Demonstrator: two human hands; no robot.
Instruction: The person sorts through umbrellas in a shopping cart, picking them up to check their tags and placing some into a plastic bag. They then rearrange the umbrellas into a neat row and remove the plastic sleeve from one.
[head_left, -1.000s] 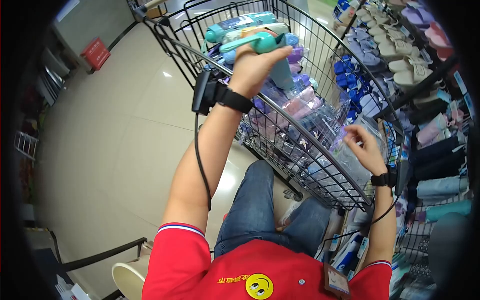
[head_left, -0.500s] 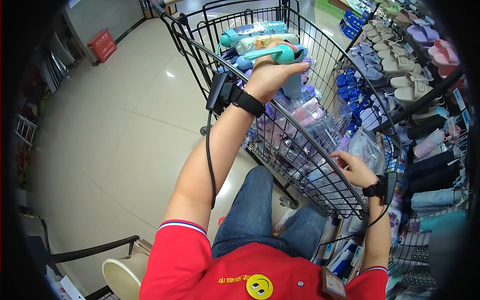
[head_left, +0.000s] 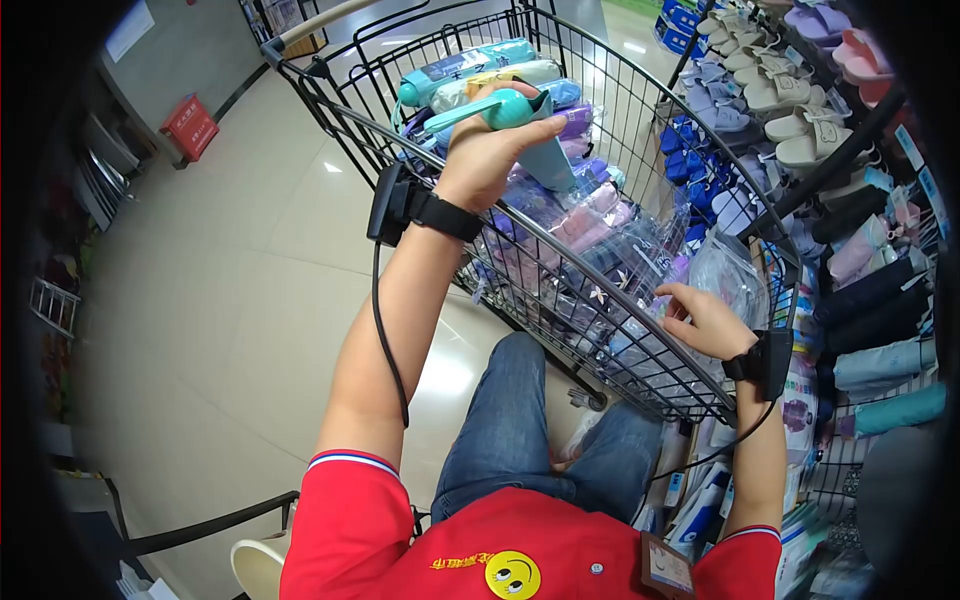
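My left hand [head_left: 492, 155] is closed round a compact umbrella [head_left: 546, 160], light blue with a rounded teal handle end and strap, held over the shopping cart [head_left: 556, 232]. Beneath it lie folded umbrellas in clear wrappers, among them purple and pink ones [head_left: 592, 215]. Two more, a teal umbrella [head_left: 470, 68] and a cream umbrella [head_left: 497, 84], rest at the cart's far end. My right hand [head_left: 712, 322] hovers at the near right end of the cart, fingers loosely apart, close to clear plastic wrapping [head_left: 722, 275]. Nothing shows between its fingers.
Racks on the right carry sandals [head_left: 800, 130] and more rolled umbrellas [head_left: 875, 368]. A red box [head_left: 188, 128] stands by the wall at upper left. Tiled floor [head_left: 250, 270] spreads left of the cart. A cream bucket [head_left: 258, 568] sits at lower left.
The view has shifted slightly, so the cart and left hand appear farther left. The left hand still grips the umbrella. The right hand's fingers have lifted a little.
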